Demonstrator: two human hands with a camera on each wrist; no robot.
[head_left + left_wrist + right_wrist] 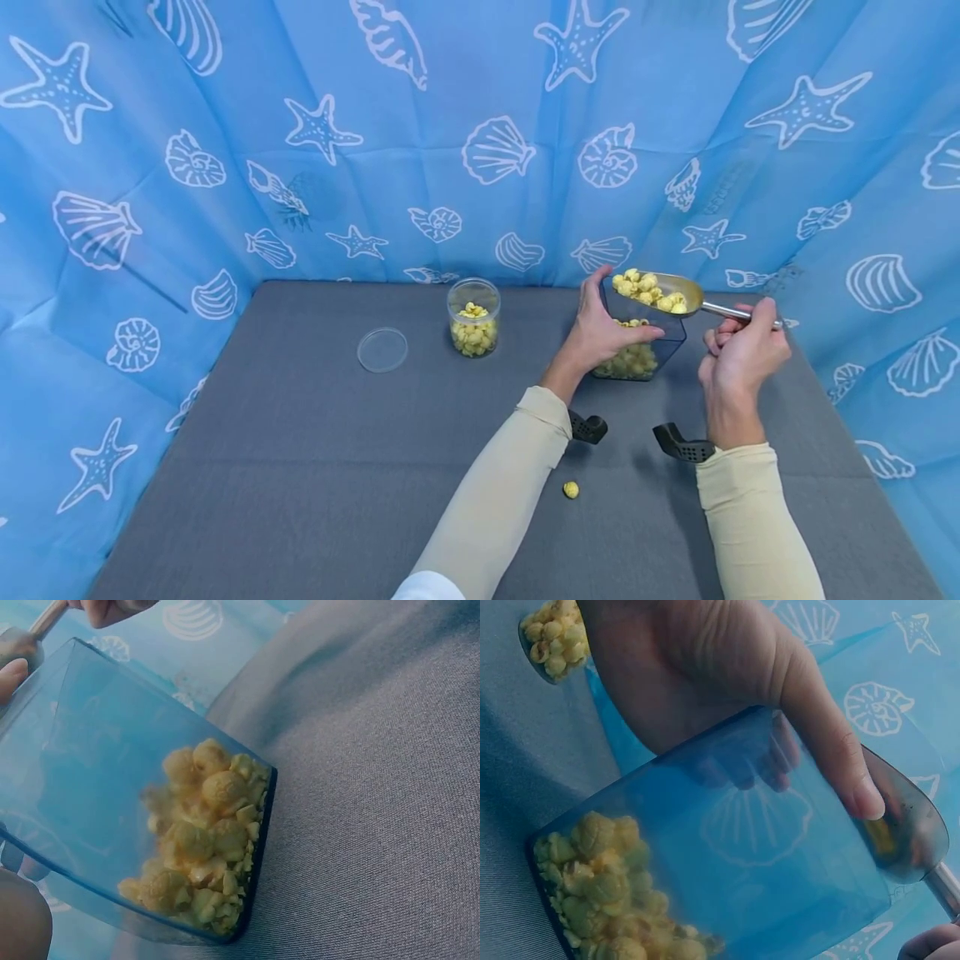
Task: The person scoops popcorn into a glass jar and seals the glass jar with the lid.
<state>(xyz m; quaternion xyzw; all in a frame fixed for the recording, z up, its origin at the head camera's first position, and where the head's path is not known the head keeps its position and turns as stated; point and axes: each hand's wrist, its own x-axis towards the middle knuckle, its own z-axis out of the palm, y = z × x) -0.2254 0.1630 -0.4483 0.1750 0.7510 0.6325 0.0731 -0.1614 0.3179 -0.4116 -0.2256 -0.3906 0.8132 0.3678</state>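
My left hand (600, 329) grips a clear square container (671, 337) by its side, thumb across the near face and fingers round the left wall. Popcorn (210, 840) fills the lower part of that container. In my right hand (738, 354) is the handle of a metal scoop (693, 293), pinched between thumb and curled fingers. The scoop is heaped with popcorn (645, 287) and lies over the container's open top, bowl toward the left. In the right wrist view the scoop's bowl (911, 817) shows just past the left thumb.
A round clear jar (474, 321), partly filled with popcorn, stands left of the container at the back of the grey table (300, 467). Left of the jar lies a round clear lid (382, 350). One loose popcorn piece (571, 489) lies between the forearms. A blue shell-patterned curtain (420, 167) hangs behind.
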